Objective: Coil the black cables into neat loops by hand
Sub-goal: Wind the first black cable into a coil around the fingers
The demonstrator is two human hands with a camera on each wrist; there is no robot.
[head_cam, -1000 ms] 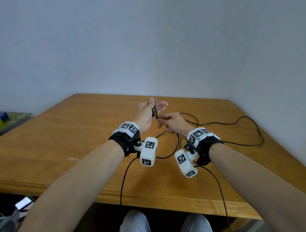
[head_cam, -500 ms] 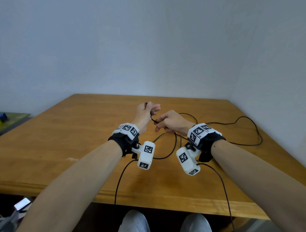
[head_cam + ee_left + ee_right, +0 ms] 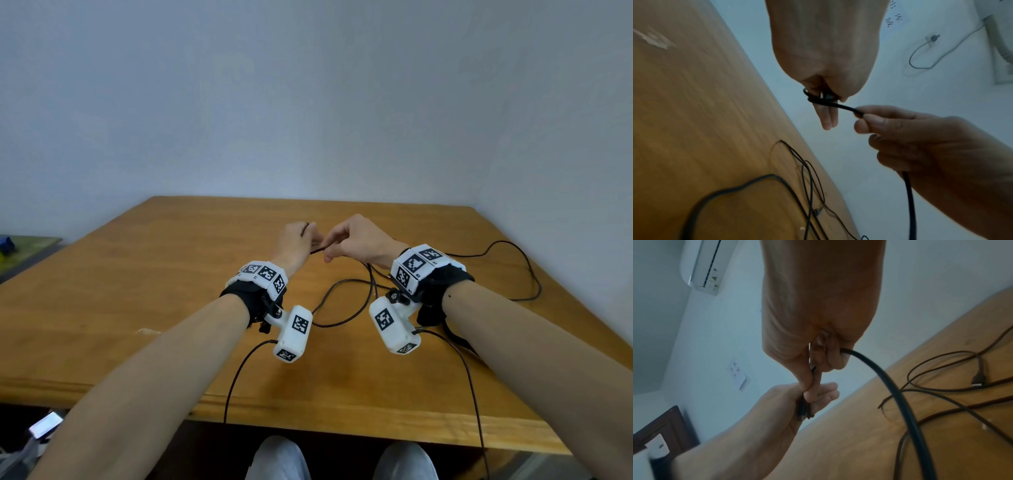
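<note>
From the head view, my left hand (image 3: pixel 295 242) and right hand (image 3: pixel 356 242) meet above the tabletop (image 3: pixel 137 308), the black cable (image 3: pixel 346 301) trailing slack beneath them.

Left wrist view: my left grip clamps a small starting coil; two fingers (image 3: pixel 827 116) stick out straight.

Right wrist view: my right grip pinches the cable, so I should feed evenly, matching loop size.

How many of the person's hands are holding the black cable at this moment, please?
2. The left hand grips the black cable at its coiled start above the table. The right hand pinches the cable just beside it, with slack trailing onto the table.
</note>
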